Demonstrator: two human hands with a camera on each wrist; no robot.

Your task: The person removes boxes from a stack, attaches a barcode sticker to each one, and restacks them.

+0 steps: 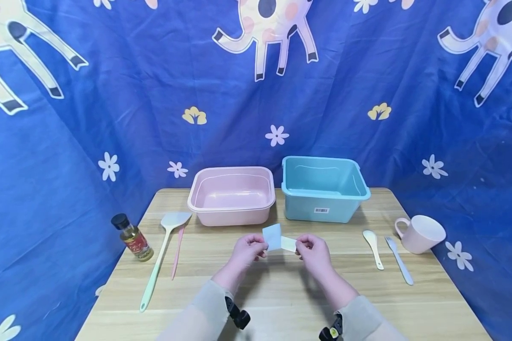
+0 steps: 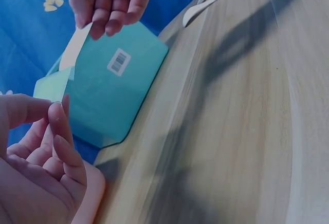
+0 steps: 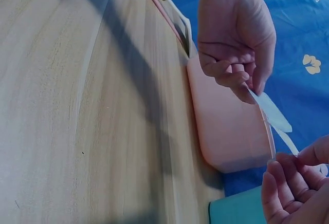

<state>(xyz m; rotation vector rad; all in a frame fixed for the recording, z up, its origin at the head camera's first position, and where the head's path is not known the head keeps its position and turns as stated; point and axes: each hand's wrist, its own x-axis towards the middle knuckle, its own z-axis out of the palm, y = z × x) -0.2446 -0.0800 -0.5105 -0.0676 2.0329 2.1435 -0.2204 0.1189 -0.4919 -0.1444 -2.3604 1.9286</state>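
Observation:
Between thumb and fingertips my left hand [image 1: 250, 248] pinches a thin, light blue paper-like square [image 1: 272, 237]. My right hand [image 1: 313, 252] pinches the outer end of a small cream strip [image 1: 288, 244]. The two pieces meet edge to edge above the table, in front of the bins. In the left wrist view the blue square [image 2: 53, 86] bends where it meets the pale strip [image 2: 75, 47]. From the right wrist, the strip [image 3: 286, 140] looks narrow and the square [image 3: 272, 112] slants. Fingers cover their outer ends; I cannot tell whether the pieces are joined.
A pink basin [image 1: 232, 218] and a teal bin [image 1: 315, 214] stand at the back of the wooden table [image 1: 277, 303]. On the left are a bottle [image 1: 134, 240], a spatula [image 1: 159, 260] and a pink stick [image 1: 178, 253]. A spoon [image 1: 373, 248], fork [image 1: 398, 260] and mug [image 1: 422, 235] are right.

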